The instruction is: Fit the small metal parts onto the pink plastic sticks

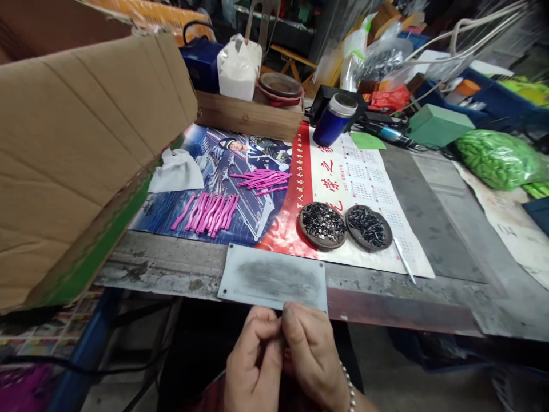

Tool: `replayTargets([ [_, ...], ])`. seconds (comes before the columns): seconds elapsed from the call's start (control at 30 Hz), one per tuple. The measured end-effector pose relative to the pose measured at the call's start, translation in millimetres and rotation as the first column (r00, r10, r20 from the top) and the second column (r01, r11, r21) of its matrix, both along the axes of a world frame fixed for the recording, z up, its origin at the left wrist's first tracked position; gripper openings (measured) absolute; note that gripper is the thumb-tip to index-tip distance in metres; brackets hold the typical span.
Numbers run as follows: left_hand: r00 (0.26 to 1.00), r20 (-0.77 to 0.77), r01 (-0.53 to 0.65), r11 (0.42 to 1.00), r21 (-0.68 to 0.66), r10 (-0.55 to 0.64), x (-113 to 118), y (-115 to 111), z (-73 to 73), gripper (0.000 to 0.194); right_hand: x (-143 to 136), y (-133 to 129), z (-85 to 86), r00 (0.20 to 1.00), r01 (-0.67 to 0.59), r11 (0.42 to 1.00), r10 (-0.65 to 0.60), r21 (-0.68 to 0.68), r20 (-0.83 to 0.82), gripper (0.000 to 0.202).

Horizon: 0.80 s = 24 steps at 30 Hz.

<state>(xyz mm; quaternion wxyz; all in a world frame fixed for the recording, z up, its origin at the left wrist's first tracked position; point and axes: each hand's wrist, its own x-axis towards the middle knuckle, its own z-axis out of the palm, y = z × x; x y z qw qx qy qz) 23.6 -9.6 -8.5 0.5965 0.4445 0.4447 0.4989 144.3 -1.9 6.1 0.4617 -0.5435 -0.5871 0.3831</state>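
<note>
Plate [274, 277]: on desk [165, 264] edge, just beyond left hand [256, 361] and right hand [314, 356]
Hands: fingers pinched together, contents hidden

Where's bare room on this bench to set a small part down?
Two patches look bare: the grey mat right of the calendar sheet, and the bench strip left of the metal plate. It's crowded around the two bowls and pink pieces, and behind the blue cup.
</note>
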Motion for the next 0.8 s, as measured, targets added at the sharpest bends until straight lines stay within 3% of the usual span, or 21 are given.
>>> replayTargets([
  [0.1,0.996,0.012,0.084,0.996,-0.021,-0.084,-3.6,3.3,-1.9,0.013,3.1,1.5,-4.3,0.974,-0.114,0.978,0.075,-0.175,-0.216,0.056],
  [0.17,0.997,0.034,0.067,0.996,-0.064,-0.065,-6.1,4.7,-1.4,0.013,4.0,0.7,-5.6,0.968,-0.116,0.984,0.082,-0.133,-0.236,0.057],
  [0.33,0.997,0.016,0.074,0.996,-0.058,-0.073,-7.1,4.8,2.6,0.013,-0.5,-3.2,-4.4,0.997,-0.006,0.994,-0.002,0.108,0.076,0.032],
  [0.47,0.998,0.057,0.014,0.994,-0.111,-0.008,-2.7,5.3,5.1,0.015,-4.8,-3.3,-5.8,0.992,0.063,0.981,-0.082,0.184,0.097,0.023],
  [0.63,0.998,0.056,0.014,0.993,-0.115,-0.007,-0.3,3.7,3.6,0.014,-8.0,-2.1,-9.7,0.936,0.154,0.935,-0.241,0.318,0.255,0.031],
  [0.7,0.995,0.091,0.043,0.986,-0.159,-0.029,-0.7,3.2,1.2,0.013,-6.6,0.0,-10.1,0.974,0.112,0.977,-0.144,0.182,0.174,0.042],
  [0.8,0.974,0.226,0.080,0.922,-0.379,0.008,-0.1,5.8,0.3,0.018,-1.3,2.9,-10.0,0.971,-0.024,0.989,-0.012,-0.145,-0.237,0.061],
])
